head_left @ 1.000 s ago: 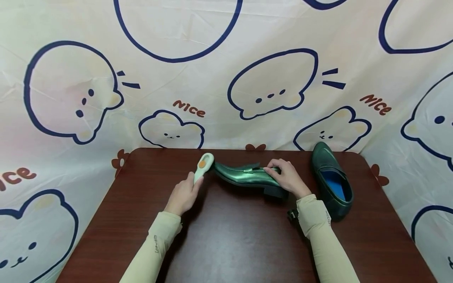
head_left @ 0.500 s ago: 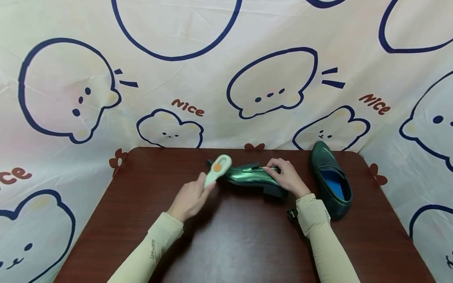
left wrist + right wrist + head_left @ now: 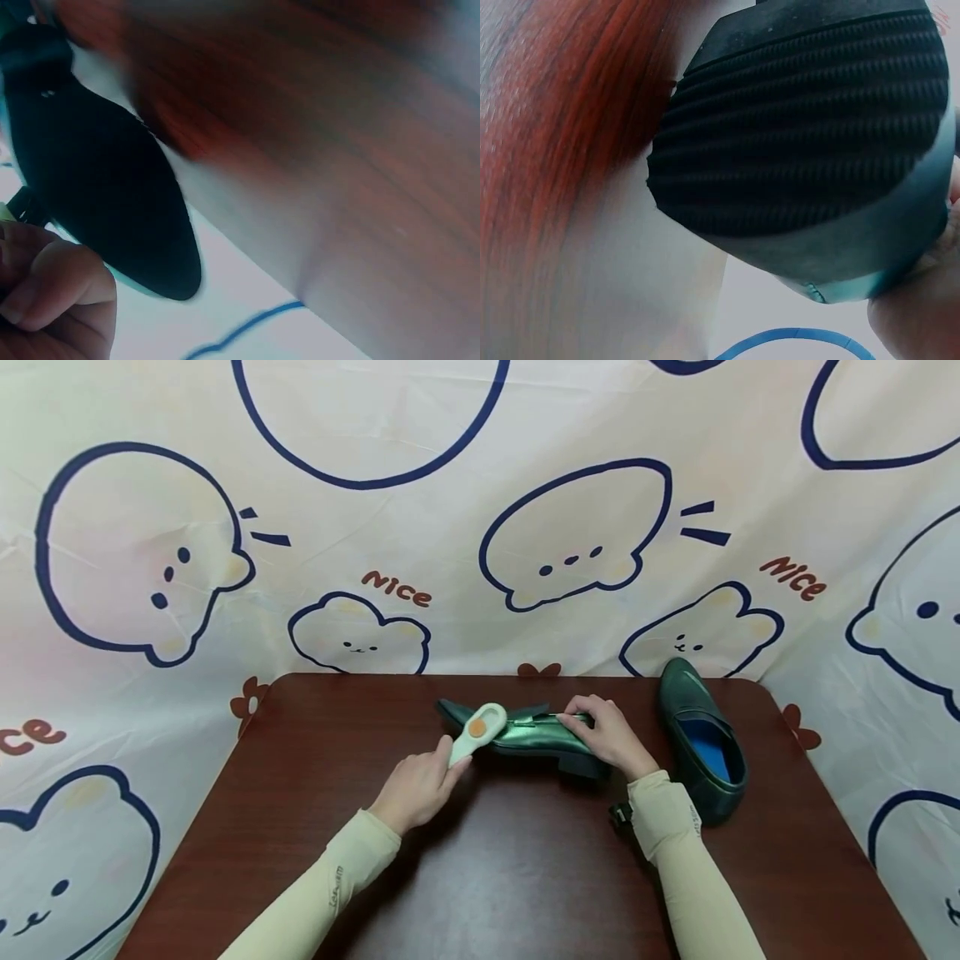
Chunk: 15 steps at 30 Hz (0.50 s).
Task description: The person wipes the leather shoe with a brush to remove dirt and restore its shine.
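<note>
In the head view a shiny green loafer (image 3: pixel 536 737) points its toe left. My right hand (image 3: pixel 611 737) grips it at the opening by the heel, thumb on the near side. The right wrist view shows its ridged black heel (image 3: pixel 802 127) from below, above the table. My left hand (image 3: pixel 420 785) holds a pale green brush (image 3: pixel 478 732) with an orange dot by its handle; its head overlaps the loafer's front part. In the left wrist view dark bristles (image 3: pixel 28 206) show beside the loafer's black sole (image 3: pixel 101 180), with the curled left fingers (image 3: pixel 64 281) below.
A second green loafer (image 3: pixel 701 743) with a blue insole stands on the table at the right, close to my right forearm. The brown table (image 3: pixel 480 868) ends at a pale cartoon-printed cloth (image 3: pixel 450 543) behind. A small black object (image 3: pixel 621 817) shows at the right wrist.
My left hand has moved the brush right, from the loafer's toe tip along its front toward the strap, and slightly nearer. My right hand and the loafer have stayed in place.
</note>
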Motion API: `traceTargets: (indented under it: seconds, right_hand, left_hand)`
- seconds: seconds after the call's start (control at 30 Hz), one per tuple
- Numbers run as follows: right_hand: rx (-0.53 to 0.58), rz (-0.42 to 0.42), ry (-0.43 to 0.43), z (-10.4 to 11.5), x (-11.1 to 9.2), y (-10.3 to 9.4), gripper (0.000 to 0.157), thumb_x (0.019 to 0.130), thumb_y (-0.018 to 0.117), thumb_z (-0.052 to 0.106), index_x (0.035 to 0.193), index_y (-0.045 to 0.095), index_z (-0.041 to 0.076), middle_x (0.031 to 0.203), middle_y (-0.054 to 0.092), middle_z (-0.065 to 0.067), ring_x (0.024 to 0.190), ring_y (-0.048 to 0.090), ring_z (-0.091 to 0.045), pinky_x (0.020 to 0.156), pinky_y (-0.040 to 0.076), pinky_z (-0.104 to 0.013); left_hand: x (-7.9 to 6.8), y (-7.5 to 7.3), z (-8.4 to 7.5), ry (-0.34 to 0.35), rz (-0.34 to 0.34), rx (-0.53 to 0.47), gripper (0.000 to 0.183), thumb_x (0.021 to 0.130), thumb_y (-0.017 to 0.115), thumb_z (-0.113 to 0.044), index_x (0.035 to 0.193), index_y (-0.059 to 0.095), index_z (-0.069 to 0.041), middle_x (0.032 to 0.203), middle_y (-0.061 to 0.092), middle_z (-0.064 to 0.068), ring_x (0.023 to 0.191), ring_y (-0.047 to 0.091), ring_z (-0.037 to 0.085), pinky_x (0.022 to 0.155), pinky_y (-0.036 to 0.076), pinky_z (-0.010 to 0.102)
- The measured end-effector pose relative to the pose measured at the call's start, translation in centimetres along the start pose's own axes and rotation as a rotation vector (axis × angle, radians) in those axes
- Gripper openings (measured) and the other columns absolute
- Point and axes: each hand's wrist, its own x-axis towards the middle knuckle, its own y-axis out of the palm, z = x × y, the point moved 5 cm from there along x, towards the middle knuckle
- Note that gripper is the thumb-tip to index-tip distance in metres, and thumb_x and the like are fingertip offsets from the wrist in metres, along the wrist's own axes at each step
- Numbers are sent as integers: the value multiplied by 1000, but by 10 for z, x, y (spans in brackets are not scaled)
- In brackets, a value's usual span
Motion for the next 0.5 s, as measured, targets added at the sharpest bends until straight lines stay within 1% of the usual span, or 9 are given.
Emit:
traceTargets:
  seconds: [0.2,0.4,0.5]
  right_hand:
    - [-11,5,-12,3,0,1,12,102,67,27,96,72,18,89,68,1,87,54,-20,102,36,-53]
    - [-16,5,-17,2,0,1,12,103,67,27,96,71,18,89,67,0,88,55,-21,105,35,-54]
    - [-22,4,-19,1,0,1,12,103,67,25,97,72,17,90,68,-1,89,56,-21,106,35,-56]
  left_hand:
    - [-1,-4,32,-143,-29,-40,36,111,44,-42,100,42,-8,64,43,3,50,44,20,49,35,33]
    - [3,-9,56,-222,-1,-56,41,112,38,-47,104,43,-7,68,47,7,55,48,23,53,39,35]
    - [5,-12,67,-267,2,-56,45,112,35,-50,106,43,-6,71,48,8,59,49,25,57,40,36]
